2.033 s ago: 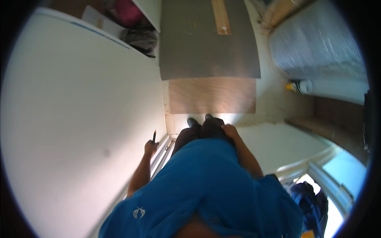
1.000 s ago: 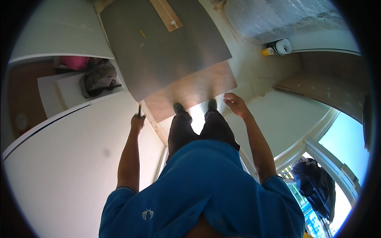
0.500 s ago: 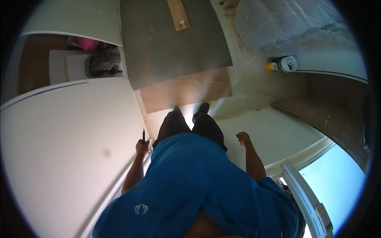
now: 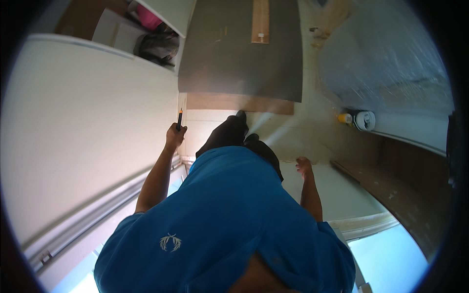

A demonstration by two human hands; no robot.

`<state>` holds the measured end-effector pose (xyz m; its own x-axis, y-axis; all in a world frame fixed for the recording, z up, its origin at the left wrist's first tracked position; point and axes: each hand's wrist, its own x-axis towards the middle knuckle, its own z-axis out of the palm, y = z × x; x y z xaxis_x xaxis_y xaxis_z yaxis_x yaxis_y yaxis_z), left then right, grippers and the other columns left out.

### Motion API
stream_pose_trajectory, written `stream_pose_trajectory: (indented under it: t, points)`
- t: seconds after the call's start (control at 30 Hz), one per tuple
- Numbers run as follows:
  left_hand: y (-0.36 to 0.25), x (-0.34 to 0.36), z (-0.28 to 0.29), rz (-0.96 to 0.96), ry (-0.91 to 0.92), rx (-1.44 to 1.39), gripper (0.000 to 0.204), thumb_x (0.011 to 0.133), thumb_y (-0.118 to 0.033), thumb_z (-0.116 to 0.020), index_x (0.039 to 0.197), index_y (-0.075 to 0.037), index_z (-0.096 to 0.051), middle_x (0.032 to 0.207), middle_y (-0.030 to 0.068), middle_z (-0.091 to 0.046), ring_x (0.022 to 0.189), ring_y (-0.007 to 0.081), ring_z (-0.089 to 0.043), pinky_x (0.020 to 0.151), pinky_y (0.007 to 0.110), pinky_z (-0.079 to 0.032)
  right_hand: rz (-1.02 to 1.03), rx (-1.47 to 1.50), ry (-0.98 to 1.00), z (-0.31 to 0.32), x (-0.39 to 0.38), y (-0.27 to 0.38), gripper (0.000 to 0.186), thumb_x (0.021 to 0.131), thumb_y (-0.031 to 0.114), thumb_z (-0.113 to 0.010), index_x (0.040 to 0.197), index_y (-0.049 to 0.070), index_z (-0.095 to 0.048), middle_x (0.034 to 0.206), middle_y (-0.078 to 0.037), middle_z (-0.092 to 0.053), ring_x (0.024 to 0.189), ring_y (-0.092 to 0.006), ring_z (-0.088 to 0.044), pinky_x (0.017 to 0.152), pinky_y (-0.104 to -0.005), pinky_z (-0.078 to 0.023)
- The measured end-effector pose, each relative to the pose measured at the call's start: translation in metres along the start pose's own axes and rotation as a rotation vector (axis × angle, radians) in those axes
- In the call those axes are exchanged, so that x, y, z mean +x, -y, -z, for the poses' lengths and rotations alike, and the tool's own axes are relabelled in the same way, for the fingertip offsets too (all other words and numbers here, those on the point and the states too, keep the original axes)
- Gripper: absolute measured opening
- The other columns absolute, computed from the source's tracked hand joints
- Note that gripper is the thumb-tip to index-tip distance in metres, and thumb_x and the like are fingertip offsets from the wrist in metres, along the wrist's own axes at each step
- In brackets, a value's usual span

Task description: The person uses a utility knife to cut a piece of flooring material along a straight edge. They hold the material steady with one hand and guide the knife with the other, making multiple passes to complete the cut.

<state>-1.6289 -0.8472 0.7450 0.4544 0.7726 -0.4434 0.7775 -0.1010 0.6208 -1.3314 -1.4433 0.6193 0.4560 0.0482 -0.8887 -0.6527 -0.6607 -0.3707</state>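
Note:
My left hand is wrapped round a slim black-and-orange hand tool. The tool points forward with its thin tip out; its exact kind is too small to tell. Just left of that hand is a large white panel. My right hand hangs out to the right of my legs, fingers curled in, and no object shows in it. It is nearest to a pale board or ledge at the right. My dark shoes stand on the pale floor, one ahead of the other.
Ahead lie a dark grey sheet, a brown board under its near edge, and a narrow wooden strip on top. At right are a plastic-wrapped bulk, a white tub and a yellow container. A dark bag sits in the left opening.
My body has turned left, and the surroundings have shifted rightward in view. The forward foot has changed. My left hand has risen forward with the tool; the right fingers stay curled.

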Motion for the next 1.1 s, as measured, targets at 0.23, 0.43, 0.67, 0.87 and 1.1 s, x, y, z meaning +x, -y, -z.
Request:
stream_pose_trajectory:
  t: [0.23,0.43,0.67,0.87,1.1]
  points:
    - [0.084,-0.045,0.005,0.610,0.044,0.019,0.028,0.097,-0.027,-0.075,0.094,-0.005,-0.059,0.072,0.0035,-0.059,0.053,0.0152,-0.055,0.045,0.034,-0.044,0.205,0.273,-0.087,0.008,-0.016,0.032,0.039,0.103,0.029,-0.057,0.136,0.009,-0.064,0.121,-0.004,-0.068,0.104,-0.0229,-0.066,0.088,-0.0408,-0.053]
    - [-0.057,-0.007,0.025,0.248,0.124,-0.165,0.030,0.097,-0.028,-0.075,0.102,-0.004,-0.058,0.073,0.0042,-0.059,0.050,0.0151,-0.054,0.042,0.032,-0.043,-0.128,0.233,0.006,-0.030,-0.001,-0.061,0.040,0.106,0.032,-0.059,0.137,0.007,-0.063,0.125,-0.011,-0.067,0.104,-0.0296,-0.067,0.085,-0.0483,-0.053]
    - [-0.130,0.020,-0.003,0.243,0.248,-0.245,0.028,0.100,-0.027,-0.072,0.101,-0.002,-0.060,0.077,0.0065,-0.061,0.054,0.0157,-0.059,0.045,0.032,-0.047,-0.080,0.345,0.105,-0.090,-0.021,-0.053,0.036,0.102,0.028,-0.064,0.133,0.010,-0.065,0.116,-0.007,-0.069,0.094,-0.0262,-0.067,0.078,-0.0437,-0.052]
    - [-0.103,0.060,-0.056,0.188,0.594,0.300,0.045,0.091,-0.043,-0.081,0.095,0.000,-0.067,0.079,0.0129,-0.068,0.060,0.0246,-0.065,0.051,0.039,-0.052,-0.143,0.289,0.085,-0.102,-0.030,-0.002,0.039,0.100,0.030,-0.063,0.134,0.010,-0.065,0.114,-0.010,-0.069,0.092,-0.0269,-0.068,0.075,-0.0435,-0.052]
    - [-0.161,0.043,-0.104,-0.175,0.678,0.573,0.074,0.087,-0.052,-0.077,0.126,0.009,-0.065,0.118,0.0305,-0.073,0.115,0.0439,-0.071,0.101,0.050,-0.056,-0.253,0.051,0.050,-0.082,-0.073,0.066,0.062,0.098,0.053,-0.068,0.129,0.000,-0.064,0.110,-0.019,-0.072,0.086,-0.0326,-0.072,0.069,-0.0511,-0.059]
